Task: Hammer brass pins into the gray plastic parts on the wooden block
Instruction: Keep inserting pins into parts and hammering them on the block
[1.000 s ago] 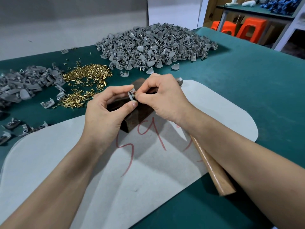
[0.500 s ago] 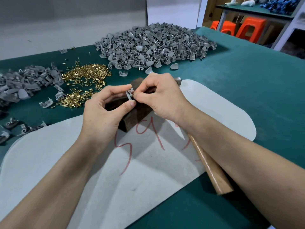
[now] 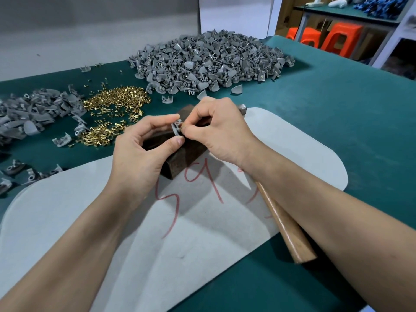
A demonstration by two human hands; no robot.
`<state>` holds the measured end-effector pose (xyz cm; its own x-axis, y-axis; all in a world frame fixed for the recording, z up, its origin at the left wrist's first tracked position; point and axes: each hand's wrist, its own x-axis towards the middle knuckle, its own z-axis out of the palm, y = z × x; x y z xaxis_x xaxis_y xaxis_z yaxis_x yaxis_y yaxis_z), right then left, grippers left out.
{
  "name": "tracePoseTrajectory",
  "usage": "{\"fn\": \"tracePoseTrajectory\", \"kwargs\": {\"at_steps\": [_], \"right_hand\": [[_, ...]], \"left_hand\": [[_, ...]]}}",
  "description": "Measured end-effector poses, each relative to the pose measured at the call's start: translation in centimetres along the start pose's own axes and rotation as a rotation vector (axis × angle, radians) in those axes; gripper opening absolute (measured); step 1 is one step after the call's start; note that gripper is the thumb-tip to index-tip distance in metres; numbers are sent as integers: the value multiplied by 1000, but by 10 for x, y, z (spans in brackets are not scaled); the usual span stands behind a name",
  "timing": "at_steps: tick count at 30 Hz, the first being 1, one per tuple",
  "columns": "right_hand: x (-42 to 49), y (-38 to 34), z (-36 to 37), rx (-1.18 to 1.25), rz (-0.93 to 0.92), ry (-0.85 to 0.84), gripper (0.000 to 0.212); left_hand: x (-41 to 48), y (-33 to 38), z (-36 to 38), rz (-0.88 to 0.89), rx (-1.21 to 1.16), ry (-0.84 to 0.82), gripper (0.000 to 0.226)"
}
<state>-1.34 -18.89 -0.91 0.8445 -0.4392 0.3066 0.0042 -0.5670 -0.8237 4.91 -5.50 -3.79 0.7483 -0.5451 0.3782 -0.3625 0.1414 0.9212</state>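
My left hand (image 3: 139,154) pinches a small curved gray plastic part (image 3: 175,129) over the dark wooden block (image 3: 180,158); my right hand's (image 3: 220,134) fingers (image 3: 186,131) clench against it.

Assembly workshop: heaped gray plastic parts (image 3: 209,61), green workbench (image 3: 337,113).

Your left hand (image 3: 144,154) pinches a gray plastic part (image 3: 176,129) at the middle of the frame, just above the wooden block (image 3: 182,158). Your right hand (image 3: 220,134) meets it from the right, fingertips pressed to the part. The hammer (image 3: 286,224) lies under your right forearm, on the pale mat (image 3: 292,136) covering the green bench (image 3: 337,93). Brass pins (image 3: 117,102) are scattered at middle left, and a large heap of gray parts (image 3: 207,61) sits at upper centre.
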Motion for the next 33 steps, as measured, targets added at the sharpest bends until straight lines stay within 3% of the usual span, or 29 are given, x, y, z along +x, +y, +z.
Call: {"fn": "tracePoseTrajectory", "kwargs": {"at_steps": [8,25,29,33], "right_hand": [[-1,-2,0,-7,-21,-10,17],[3,-3,-1,-36,-19,-44,7],[10,5,-10,28,5,136,11],[19,16,-36,-328,65,322,10]], "left_hand": [[0,0,0,11,7,5,36],[0,1,-1,-45,-50,38,32],[0,1,-1,-46,-4,58,30],[0,0,-2,-55,23,61,28]]}}
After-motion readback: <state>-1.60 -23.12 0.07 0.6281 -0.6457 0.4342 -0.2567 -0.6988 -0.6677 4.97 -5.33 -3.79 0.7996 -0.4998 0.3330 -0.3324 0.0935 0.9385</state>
